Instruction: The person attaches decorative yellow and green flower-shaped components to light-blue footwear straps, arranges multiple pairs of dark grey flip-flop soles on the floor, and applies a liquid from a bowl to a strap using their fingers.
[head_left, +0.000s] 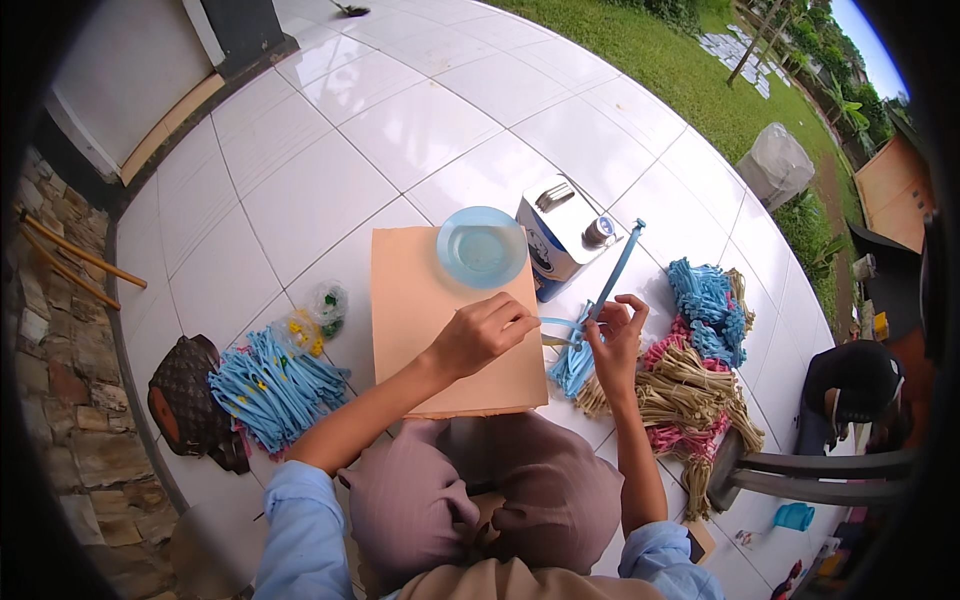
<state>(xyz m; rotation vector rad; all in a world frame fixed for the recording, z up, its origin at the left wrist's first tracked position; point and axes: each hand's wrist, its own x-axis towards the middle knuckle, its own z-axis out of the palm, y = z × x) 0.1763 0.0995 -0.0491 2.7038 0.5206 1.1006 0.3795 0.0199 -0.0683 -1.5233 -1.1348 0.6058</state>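
Observation:
A long light-blue strap (617, 268) rises at a slant from my right hand (617, 340), with a small knot or tab at its upper end. My right fingers pinch it near its lower part. Its other portion runs left to my left hand (490, 330), which is closed around that end over a tan board (420, 330) in front of my knees. Just below my right hand lies a pile of similar blue straps (572, 370). A clear blue plate (481, 247) rests on the board's far right corner.
A metal tin (553, 238) with a small jar (599, 232) on top stands beyond the board. Bundles of beige straps (685, 392) and blue straps (707, 312) lie right. More blue straps (275, 390) and a brown bag (190, 395) lie left. Another person (850, 390) is at far right.

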